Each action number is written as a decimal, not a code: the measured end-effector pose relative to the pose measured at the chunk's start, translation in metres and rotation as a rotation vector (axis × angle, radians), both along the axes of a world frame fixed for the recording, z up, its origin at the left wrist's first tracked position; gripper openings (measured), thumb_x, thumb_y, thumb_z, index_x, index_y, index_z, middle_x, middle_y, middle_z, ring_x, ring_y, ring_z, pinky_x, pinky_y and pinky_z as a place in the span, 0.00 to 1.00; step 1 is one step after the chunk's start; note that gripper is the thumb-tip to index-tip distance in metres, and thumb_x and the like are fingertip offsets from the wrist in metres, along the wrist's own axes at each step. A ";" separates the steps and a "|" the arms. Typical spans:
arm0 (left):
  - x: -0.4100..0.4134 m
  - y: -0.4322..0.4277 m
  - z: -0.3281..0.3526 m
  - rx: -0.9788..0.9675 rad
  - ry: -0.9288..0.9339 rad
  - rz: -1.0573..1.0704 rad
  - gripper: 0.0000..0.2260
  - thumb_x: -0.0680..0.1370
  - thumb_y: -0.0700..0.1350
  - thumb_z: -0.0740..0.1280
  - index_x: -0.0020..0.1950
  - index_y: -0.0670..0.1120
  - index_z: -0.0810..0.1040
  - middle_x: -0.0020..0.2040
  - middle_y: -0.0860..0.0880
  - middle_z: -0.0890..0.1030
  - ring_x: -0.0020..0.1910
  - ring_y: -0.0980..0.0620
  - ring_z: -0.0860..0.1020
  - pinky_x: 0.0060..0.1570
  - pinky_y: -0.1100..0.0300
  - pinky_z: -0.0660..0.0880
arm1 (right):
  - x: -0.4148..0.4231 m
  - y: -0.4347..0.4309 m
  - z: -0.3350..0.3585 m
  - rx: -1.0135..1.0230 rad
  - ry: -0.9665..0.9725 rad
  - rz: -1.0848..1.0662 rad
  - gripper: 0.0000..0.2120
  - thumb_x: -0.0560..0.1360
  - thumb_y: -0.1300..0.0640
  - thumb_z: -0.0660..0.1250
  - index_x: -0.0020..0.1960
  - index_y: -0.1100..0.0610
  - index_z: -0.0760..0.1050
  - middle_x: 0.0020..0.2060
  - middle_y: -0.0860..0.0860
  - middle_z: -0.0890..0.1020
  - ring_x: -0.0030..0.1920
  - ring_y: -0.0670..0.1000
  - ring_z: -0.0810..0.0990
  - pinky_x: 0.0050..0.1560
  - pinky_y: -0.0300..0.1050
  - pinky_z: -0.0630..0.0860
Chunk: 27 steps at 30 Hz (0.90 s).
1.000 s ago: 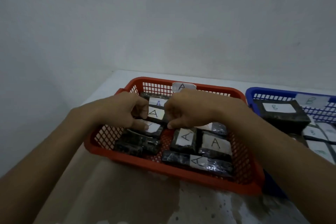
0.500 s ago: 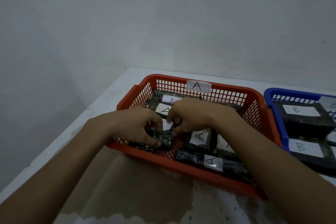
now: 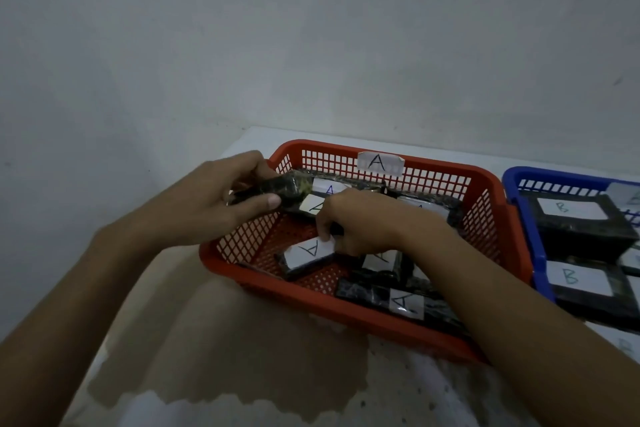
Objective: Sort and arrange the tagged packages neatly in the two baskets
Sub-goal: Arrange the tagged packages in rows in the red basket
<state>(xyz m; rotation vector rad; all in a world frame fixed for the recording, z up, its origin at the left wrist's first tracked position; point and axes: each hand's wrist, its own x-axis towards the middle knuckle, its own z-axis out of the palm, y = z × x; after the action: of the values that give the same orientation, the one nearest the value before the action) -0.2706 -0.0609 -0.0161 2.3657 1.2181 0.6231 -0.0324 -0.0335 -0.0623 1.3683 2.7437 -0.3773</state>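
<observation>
Head view: left hand (image 3: 221, 199) grips black wrapped package (image 3: 289, 188), right hand (image 3: 367, 222) pinches A-tagged package (image 3: 306, 255)

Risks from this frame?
1. The left hand holds the lifted package above the left rim of the red basket; a slip may drop it outside.
2. Its tag is hidden, so I cannot confirm that it belongs in A: possible missort.
3. The right hand pinches the A package at the tag's edge; pulling there might peel the paper.
</observation>
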 end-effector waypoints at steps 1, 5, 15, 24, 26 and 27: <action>0.002 0.000 -0.003 -0.011 -0.002 0.005 0.10 0.75 0.57 0.67 0.53 0.54 0.77 0.53 0.58 0.83 0.52 0.61 0.81 0.52 0.53 0.80 | -0.001 -0.001 0.000 -0.043 0.016 -0.001 0.08 0.72 0.53 0.73 0.50 0.48 0.77 0.46 0.46 0.77 0.45 0.48 0.78 0.45 0.47 0.80; 0.012 0.005 -0.019 0.011 0.029 0.002 0.09 0.78 0.54 0.67 0.55 0.52 0.76 0.52 0.55 0.82 0.49 0.56 0.81 0.46 0.51 0.81 | -0.004 -0.004 -0.004 -0.115 0.000 0.027 0.16 0.71 0.48 0.75 0.54 0.48 0.72 0.45 0.45 0.75 0.44 0.47 0.75 0.43 0.46 0.76; 0.019 0.012 -0.035 0.025 -0.033 0.033 0.10 0.79 0.51 0.66 0.60 0.53 0.73 0.54 0.59 0.80 0.52 0.61 0.79 0.49 0.62 0.77 | 0.011 -0.005 0.005 -0.076 0.001 0.075 0.31 0.71 0.71 0.66 0.69 0.47 0.73 0.67 0.48 0.76 0.66 0.52 0.74 0.64 0.53 0.75; 0.021 0.013 -0.043 0.050 -0.057 0.054 0.12 0.79 0.53 0.66 0.61 0.54 0.72 0.58 0.58 0.80 0.56 0.61 0.79 0.55 0.59 0.78 | 0.004 -0.004 -0.006 -0.084 0.122 0.091 0.26 0.75 0.58 0.71 0.71 0.47 0.72 0.65 0.47 0.77 0.55 0.46 0.75 0.55 0.43 0.75; 0.021 0.015 -0.044 0.055 -0.059 0.056 0.12 0.79 0.52 0.67 0.61 0.53 0.72 0.58 0.57 0.80 0.57 0.59 0.79 0.58 0.55 0.78 | -0.004 -0.004 -0.011 -0.036 0.129 0.096 0.23 0.76 0.57 0.71 0.69 0.49 0.72 0.59 0.46 0.76 0.52 0.45 0.73 0.49 0.39 0.73; 0.021 0.016 -0.045 0.060 -0.056 0.063 0.12 0.79 0.51 0.67 0.61 0.53 0.71 0.58 0.56 0.80 0.57 0.58 0.79 0.58 0.53 0.77 | -0.008 -0.004 -0.012 -0.008 0.128 0.090 0.21 0.75 0.56 0.71 0.67 0.51 0.73 0.58 0.47 0.74 0.52 0.46 0.73 0.48 0.39 0.73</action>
<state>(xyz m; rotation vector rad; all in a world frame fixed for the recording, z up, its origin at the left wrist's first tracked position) -0.2501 -0.0447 -0.0610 2.3496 1.2709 0.7509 -0.0401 -0.0380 -0.0741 1.2555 2.8903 -0.4865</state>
